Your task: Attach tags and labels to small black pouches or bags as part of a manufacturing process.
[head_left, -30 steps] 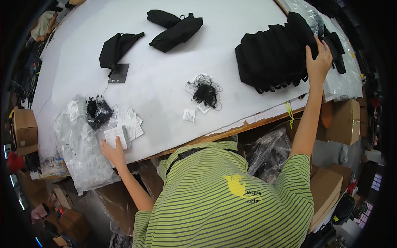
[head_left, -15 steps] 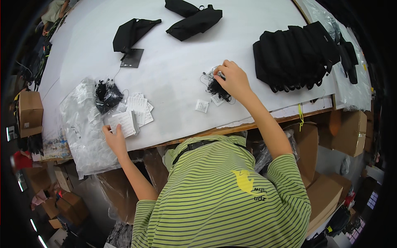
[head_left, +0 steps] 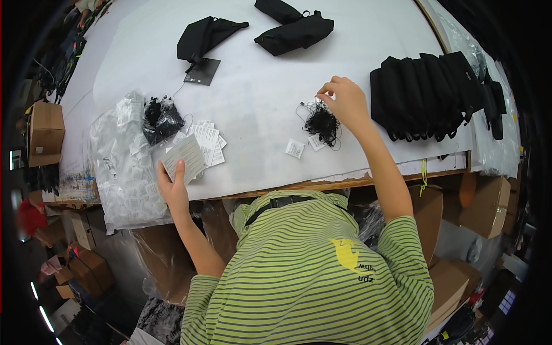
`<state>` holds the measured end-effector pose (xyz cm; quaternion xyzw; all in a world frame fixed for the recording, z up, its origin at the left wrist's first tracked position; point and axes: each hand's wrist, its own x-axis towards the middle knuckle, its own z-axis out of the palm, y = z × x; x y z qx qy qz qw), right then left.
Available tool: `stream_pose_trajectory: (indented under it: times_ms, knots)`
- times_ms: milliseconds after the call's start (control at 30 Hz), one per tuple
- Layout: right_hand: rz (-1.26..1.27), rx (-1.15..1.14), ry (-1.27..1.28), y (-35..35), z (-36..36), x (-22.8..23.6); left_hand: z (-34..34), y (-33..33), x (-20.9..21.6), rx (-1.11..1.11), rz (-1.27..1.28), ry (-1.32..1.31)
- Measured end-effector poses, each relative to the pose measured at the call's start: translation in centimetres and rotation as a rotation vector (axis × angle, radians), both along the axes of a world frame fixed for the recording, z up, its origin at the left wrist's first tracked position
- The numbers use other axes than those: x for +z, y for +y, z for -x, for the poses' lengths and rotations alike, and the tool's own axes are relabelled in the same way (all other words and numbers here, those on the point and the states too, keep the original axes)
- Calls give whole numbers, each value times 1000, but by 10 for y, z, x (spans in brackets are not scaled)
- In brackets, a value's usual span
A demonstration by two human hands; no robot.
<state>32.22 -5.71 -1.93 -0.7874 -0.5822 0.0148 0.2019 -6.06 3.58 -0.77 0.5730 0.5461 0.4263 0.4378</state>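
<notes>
My left hand (head_left: 175, 187) grips a printed paper tag (head_left: 187, 155), thumb on its face, tilted up over a small spread of white printed tags (head_left: 214, 140). My right hand (head_left: 348, 103) pinches at the upper edge of a tangled pile of black tag strings (head_left: 322, 123). What its fingertips hold is too fine to make out. Just below that pile lie two small white packets, the left packet (head_left: 295, 148) apart from the strings and the right packet (head_left: 315, 142) touching them.
A clear plastic bag (head_left: 129, 178) of white packets lies at the left, beside another bundle of black strings (head_left: 161, 119). Black pouches (head_left: 299, 33) lie at the back; one pouch (head_left: 204, 37) has a dark tag (head_left: 202, 72). A row of black pouches (head_left: 422, 95) lines the right.
My left hand has raised a tag off the others and tilted it. My right hand's fingers have drawn back to the string pile's upper edge. The whole view has shifted slightly.
</notes>
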Motion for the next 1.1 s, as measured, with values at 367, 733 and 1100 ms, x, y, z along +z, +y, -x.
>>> stream_pose_trajectory:
  times_ms: [367,733,1100]
  knots:
    - [-394,-11,510,-11,24,60,-39,-18,13,-184,190,-273]
    - [-667,16,1129,-15,51,82,-85,-36,27,-416,268,-379]
    - [-231,-145,1329,-59,43,52,-101,-44,31,-505,309,-287]
